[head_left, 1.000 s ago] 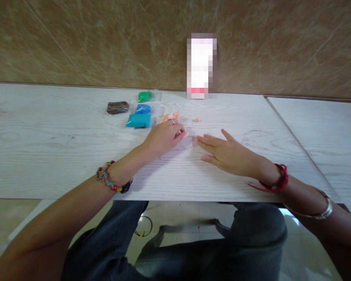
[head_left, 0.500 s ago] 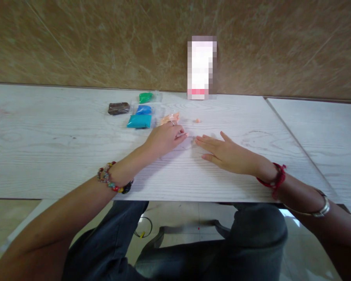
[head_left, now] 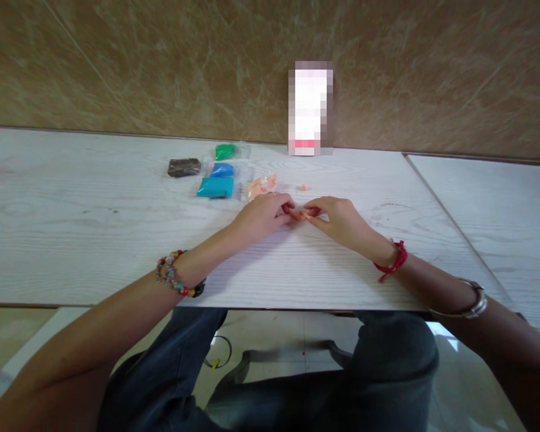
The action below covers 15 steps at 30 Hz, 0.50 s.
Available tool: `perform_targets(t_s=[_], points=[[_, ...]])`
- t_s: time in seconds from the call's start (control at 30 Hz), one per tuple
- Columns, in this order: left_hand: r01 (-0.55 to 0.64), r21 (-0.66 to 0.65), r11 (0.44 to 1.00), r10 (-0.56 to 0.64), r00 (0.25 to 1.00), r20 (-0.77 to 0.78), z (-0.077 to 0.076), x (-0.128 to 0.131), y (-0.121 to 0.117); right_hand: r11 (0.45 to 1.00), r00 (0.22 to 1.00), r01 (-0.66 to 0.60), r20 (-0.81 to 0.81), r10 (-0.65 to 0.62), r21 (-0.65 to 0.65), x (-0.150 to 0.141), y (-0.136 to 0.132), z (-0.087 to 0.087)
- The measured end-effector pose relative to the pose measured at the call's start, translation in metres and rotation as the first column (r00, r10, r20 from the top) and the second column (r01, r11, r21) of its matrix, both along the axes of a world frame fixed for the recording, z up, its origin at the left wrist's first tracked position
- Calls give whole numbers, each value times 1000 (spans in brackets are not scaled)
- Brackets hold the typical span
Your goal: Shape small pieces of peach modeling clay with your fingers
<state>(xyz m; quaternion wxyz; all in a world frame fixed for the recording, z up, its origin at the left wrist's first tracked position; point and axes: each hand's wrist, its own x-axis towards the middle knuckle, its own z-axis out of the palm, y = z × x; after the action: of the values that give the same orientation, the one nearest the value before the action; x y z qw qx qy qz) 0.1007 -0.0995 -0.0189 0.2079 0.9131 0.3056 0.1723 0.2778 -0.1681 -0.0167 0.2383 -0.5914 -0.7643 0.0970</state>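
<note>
My left hand [head_left: 269,211] and my right hand [head_left: 338,217] meet low over the white table, fingertips nearly touching. Between them is a small peach piece of modelling clay [head_left: 299,215], its ends pinched in the fingers of both hands. Part of the piece is hidden by the fingertips. Just behind my left hand lies a clear packet of peach clay [head_left: 261,185]. A tiny peach lump of clay [head_left: 303,188] rests on the table beyond the gap between my hands.
Left of the peach packet lie a teal packet [head_left: 215,187], a blue packet [head_left: 222,170], a green packet [head_left: 225,152] and a brown packet [head_left: 184,167]. A blurred-out upright phone-like object [head_left: 308,108] leans against the brown marbled wall. The white table [head_left: 94,240] has a seam at right.
My right hand has gone from flat with spread fingers to a pinch, moving left toward my left hand. A peach clay piece now shows held between both hands.
</note>
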Motion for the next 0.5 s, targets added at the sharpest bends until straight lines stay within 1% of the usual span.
perform_targets(t_s=[0.07, 0.13, 0.17, 0.23, 0.3, 0.37, 0.5], points=[[-84, -12, 996, 85, 994, 67, 1, -3, 3, 999, 998, 46, -43, -45, 25, -1, 0, 0], [-122, 19, 992, 120, 990, 76, 1, -5, 6, 994, 995, 78, -66, -73, 80, -2, 2, -1], [-111, 38, 993, 108, 992, 65, 0, -5, 7, 992, 996, 71, -57, -65, 108, -3, 4, -2], [-59, 66, 996, 56, 998, 34, -2, -5, 8, 991, 1000, 8, -11, -7, 135, -6, 6, -4], [-10, 83, 997, 9, 1000, 10, -4, -5, 8, 991, 996, -75, 63, 68, 115, -8, 7, -6], [11, 91, 996, -10, 1000, -11, -5, -4, 7, 988, 986, -125, 127, 113, 93, -9, 7, -8], [2, 108, 994, 2, 999, -38, -6, -4, 8, 987, 973, -139, 196, 122, 80, -11, 4, -8]])
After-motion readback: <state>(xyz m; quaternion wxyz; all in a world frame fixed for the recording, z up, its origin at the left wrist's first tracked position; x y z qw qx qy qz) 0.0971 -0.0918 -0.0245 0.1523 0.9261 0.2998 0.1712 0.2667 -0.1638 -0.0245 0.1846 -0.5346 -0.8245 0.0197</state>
